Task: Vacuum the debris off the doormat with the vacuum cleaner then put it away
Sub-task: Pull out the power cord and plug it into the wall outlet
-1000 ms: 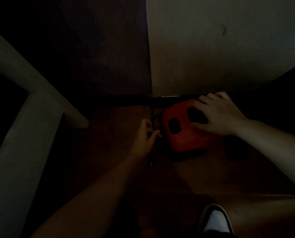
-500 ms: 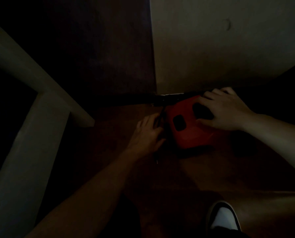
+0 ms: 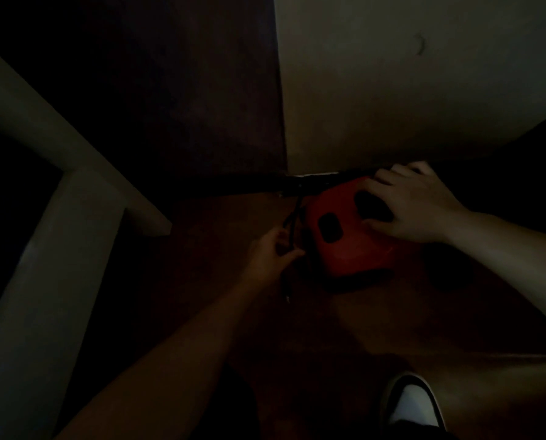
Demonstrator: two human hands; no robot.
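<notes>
The scene is very dark. A red vacuum cleaner body [image 3: 347,246] sits on the brown floor close to the foot of a pale wall. My right hand [image 3: 414,204] grips its dark handle from the right, fingers curled over the top. My left hand [image 3: 271,252] is at the vacuum's left side, its fingers pinching a thin black cord [image 3: 292,223] that runs from the wall's base past the vacuum. The cord's lower end [image 3: 286,292] lies on the floor below my hand. No doormat is in view.
A pale wall [image 3: 408,90] stands behind the vacuum and a dark door or panel [image 3: 186,90] to its left. A pale frame or railing [image 3: 43,249] crosses the left side. My white-toed shoe [image 3: 412,404] is on the floor [image 3: 360,328] at the bottom right.
My left hand has shifted along the cord at the vacuum's left side. My right hand has stayed on the handle, and the vacuum has barely moved.
</notes>
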